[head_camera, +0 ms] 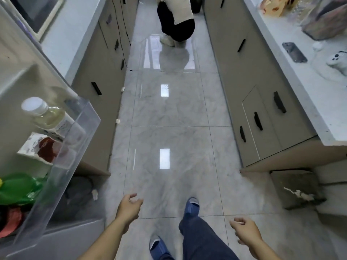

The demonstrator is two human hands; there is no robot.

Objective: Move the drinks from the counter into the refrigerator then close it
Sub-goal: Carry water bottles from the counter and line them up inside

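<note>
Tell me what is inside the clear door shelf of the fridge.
The door shelf holds a bottle with a white cap and pale liquid, with a red-and-white carton beside it. Their lower parts are blurred behind the plastic.

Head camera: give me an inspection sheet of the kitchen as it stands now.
Surface: right counter carries a phone, a white game controller and bags at the far end; no drinks seen on it.
Job's things: refrigerator door stands open; its clear door shelf holds a white-capped bottle and a carton.
Clutter: green bag lower in the door; paper scraps on the floor along the left cabinets.
Grippers: left hand and right hand both empty, fingers relaxed.
Cables: black cable hangs down the left cabinets.
Surroundings: another person crouches at the aisle's far end.
</note>
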